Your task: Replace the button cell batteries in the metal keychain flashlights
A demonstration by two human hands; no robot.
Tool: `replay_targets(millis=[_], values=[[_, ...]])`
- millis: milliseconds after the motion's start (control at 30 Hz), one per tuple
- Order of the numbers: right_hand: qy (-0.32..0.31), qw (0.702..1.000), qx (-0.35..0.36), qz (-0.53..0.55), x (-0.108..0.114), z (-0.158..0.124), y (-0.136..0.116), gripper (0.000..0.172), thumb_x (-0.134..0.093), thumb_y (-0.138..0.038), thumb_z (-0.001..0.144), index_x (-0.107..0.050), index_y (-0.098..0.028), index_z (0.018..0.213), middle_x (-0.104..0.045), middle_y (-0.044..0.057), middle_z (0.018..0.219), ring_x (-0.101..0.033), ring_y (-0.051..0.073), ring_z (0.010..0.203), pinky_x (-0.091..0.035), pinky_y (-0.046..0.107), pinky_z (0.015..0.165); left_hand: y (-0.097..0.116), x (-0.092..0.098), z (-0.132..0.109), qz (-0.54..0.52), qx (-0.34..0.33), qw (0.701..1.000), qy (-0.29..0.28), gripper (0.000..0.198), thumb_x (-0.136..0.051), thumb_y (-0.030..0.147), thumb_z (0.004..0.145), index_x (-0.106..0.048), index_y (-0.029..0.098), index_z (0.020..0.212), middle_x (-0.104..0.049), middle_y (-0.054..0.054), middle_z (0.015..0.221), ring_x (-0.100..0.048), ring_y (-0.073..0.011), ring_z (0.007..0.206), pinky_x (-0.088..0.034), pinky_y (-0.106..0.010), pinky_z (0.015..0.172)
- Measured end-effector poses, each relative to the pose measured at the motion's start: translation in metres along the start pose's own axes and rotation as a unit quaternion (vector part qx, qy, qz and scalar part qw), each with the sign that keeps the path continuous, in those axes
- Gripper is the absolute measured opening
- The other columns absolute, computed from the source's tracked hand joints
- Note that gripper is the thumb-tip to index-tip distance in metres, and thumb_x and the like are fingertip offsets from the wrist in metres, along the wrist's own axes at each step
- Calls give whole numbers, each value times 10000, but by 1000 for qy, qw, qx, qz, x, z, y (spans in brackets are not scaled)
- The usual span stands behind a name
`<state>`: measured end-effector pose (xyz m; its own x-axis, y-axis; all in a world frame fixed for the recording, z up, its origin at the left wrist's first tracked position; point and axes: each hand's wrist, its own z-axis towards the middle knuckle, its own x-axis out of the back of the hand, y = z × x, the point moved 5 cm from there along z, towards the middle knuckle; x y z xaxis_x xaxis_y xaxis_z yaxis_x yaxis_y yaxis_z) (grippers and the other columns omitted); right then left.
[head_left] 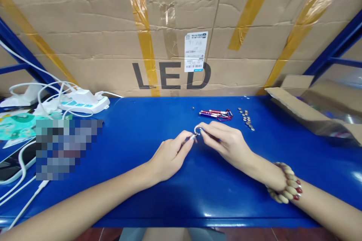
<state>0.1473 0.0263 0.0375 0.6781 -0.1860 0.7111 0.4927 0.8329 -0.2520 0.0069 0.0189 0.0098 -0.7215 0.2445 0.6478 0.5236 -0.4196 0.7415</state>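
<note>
My left hand [172,156] pinches a small metal cylinder [193,137], most of it hidden by the fingers. Close beside it, my right hand [229,141] has its fingers closed on a curved silver clip [197,128] that meets the cylinder's end. Both hands are over the blue table [141,128], near its middle. Behind my right hand lie a purple pen-like tube [207,115] and red ones [217,112] with a red clip. Several small round silver pieces [247,118] are scattered to their right.
At the left are a white power strip [85,105], cables and a phone [17,163]. An open cardboard box [299,111] stands at the right. A large carton [240,71] marked LED rises behind the table. One tiny piece [193,108] lies left of the tubes.
</note>
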Motion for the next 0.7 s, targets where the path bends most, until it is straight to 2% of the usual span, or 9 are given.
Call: replay_targets(millis=[133,267,400,533,600,700], values=[[12,998,-42,33,0,1,2,265,-401,-266,939,-623,-148,1025,-590,36,768,-533,110,663,-458,224,641,4,-2,-1,58,-32,998,-6,236,-321,332,936,-512,220,1018,-478,59,580,-462,-107,496,-339,-218,539],[-2,997,-61,35,0,4,6,307,-384,-300,945,-590,-161,1125,-626,70,913,-579,146,812,-479,271,759,7,-3,0,106,-59,993,13,218,-376,316,922,-541,223,1031,-631,8,767,-574,-134,646,-403,-234,631],[-93,989,-108,-27,-2,0,32,328,-376,-317,944,-607,-163,1118,-625,77,897,-591,168,813,-487,303,757,1,4,6,89,-21,994,63,213,-398,281,918,-573,204,1011,-643,-36,929,-585,-173,868,-439,-276,778],[-159,972,-128,-117,-3,-9,60,296,-418,-273,919,-651,-165,1065,-612,111,952,-590,213,871,-499,358,755,-1,9,11,68,-20,994,78,196,-425,244,903,-609,196,953,-625,-37,925,-581,-170,876,-448,-281,801],[-152,974,-121,-116,-2,-9,61,275,-445,-245,903,-673,-156,1028,-619,124,986,-582,232,917,-489,391,795,-1,9,10,67,-23,994,83,187,-450,256,897,-618,199,953,-635,-29,894,-587,-163,833,-454,-268,771],[-87,986,-141,-6,2,-2,47,269,-473,-298,898,-705,-162,919,-657,95,940,-593,203,907,-476,359,822,0,9,8,84,-31,991,99,191,-485,290,889,-639,204,959,-662,-24,863,-585,-150,742,-453,-249,707]])
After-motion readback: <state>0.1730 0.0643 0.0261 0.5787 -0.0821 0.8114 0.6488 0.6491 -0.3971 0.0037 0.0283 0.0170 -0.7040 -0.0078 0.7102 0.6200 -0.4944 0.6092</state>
